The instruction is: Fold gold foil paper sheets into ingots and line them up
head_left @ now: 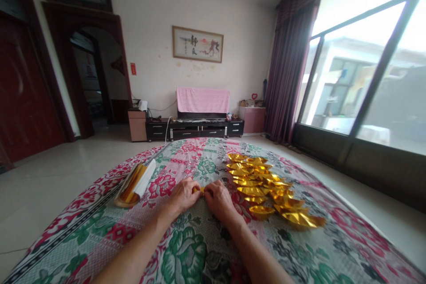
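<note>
Both my hands meet over the middle of the table. Between them shows a small piece of gold foil paper [199,189], mostly hidden by my fingers. My left hand [184,194] is closed on its left end, and my right hand [218,197] pinches the right end. To the right of my right hand stand several folded gold paper ingots [254,191], set out in rows. A stack of gold foil sheets [133,185] with a white sheet along its side lies to the left of my left hand.
A flowered cloth [184,255] in red, green and white covers the round table. Beyond it, a low black cabinet [199,133] stands along the wall, with a pink cloth [203,100] draped over something on top. Large windows [359,66] and a purple curtain [288,66] are at the right.
</note>
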Motion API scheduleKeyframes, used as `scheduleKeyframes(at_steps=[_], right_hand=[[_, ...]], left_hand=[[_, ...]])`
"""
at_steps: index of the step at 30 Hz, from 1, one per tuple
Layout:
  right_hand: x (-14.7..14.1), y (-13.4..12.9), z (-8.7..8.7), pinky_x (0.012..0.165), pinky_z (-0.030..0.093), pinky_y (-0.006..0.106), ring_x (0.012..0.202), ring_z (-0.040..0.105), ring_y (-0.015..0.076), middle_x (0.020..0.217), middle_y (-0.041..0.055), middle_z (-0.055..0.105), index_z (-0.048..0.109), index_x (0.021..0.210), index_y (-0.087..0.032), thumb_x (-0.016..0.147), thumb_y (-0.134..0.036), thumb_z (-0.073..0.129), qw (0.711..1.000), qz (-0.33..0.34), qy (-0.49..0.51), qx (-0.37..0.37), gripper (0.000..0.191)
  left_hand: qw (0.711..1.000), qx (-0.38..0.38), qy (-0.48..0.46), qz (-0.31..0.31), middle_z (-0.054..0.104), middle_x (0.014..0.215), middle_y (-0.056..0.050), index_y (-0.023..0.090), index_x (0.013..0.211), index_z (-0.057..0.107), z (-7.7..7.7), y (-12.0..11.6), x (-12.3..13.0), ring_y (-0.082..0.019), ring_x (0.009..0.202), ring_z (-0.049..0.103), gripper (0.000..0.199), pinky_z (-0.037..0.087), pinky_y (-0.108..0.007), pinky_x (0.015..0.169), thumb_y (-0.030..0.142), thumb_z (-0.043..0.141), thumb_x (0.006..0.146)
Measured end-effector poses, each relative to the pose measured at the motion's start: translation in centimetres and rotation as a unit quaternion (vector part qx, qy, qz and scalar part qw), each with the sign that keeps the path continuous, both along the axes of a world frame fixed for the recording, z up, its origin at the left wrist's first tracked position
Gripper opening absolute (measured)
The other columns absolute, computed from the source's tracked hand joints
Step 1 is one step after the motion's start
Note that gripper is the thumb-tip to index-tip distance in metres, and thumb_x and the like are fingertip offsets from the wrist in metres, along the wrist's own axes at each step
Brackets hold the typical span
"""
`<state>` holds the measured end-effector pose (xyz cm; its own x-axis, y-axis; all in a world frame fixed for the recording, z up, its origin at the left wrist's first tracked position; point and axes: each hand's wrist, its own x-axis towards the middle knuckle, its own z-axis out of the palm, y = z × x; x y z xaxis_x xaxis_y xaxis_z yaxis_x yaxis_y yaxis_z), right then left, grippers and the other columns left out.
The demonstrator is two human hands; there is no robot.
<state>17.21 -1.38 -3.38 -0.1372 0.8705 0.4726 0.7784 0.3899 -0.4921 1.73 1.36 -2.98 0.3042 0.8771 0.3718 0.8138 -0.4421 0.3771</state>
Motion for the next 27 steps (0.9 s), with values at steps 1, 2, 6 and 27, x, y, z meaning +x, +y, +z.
scheduleKeyframes(at_steps=[1, 2, 6, 27], right_hand=[[-0.1, 0.1, 0.0, 0.071, 0.039, 0.021, 0.077, 0.056, 0.013, 0.078, 0.0045, 0.059, 0.066, 0.077, -0.018, 0.082, -0.017, 0.048, 1.0, -0.006, -0.001, -0.001, 0.018], [-0.1, 0.1, -0.1, 0.07, 0.039, 0.021, 0.076, 0.056, 0.013, 0.078, 0.0046, 0.059, 0.066, 0.076, -0.018, 0.082, -0.017, 0.048, 1.0, -0.011, -0.002, -0.004, 0.019], [-0.4, 0.2, -0.1, 0.069, 0.038, 0.021, 0.076, 0.055, 0.0135, 0.077, 0.0049, 0.059, 0.067, 0.075, -0.018, 0.081, -0.018, 0.049, 1.0, -0.028, -0.007, -0.008, 0.019], [0.3, 0.4, 0.1, 0.071, 0.04, 0.022, 0.079, 0.053, 0.0148, 0.075, 0.0047, 0.06, 0.07, 0.072, -0.019, 0.078, -0.017, 0.051, 0.999, 0.015, 0.029, 0.001, 0.019]], left_hand=[[1.0, -0.006, -0.005, 0.005, 0.058, 0.075, -0.001, 0.021, 0.076, 0.067, -0.1, 0.2, 0.0, -0.013, 0.069, 0.056, 0.012, 0.042, -0.022, 0.065, 0.028, 0.057, 0.074], [1.0, -0.011, -0.009, 0.008, 0.058, 0.074, -0.001, 0.021, 0.075, 0.067, -0.2, 0.3, 0.0, -0.012, 0.068, 0.056, 0.013, 0.042, -0.022, 0.064, 0.029, 0.057, 0.073], [0.999, -0.028, -0.021, 0.021, 0.058, 0.074, -0.001, 0.021, 0.074, 0.068, -0.1, 0.3, 0.1, -0.013, 0.068, 0.056, 0.014, 0.042, -0.023, 0.064, 0.03, 0.058, 0.072], [0.985, -0.105, -0.041, -0.129, 0.062, 0.089, -0.002, 0.02, 0.087, 0.07, 1.3, 0.8, -3.4, -0.013, 0.079, 0.057, 0.024, 0.044, -0.021, 0.072, 0.022, 0.052, 0.072]])
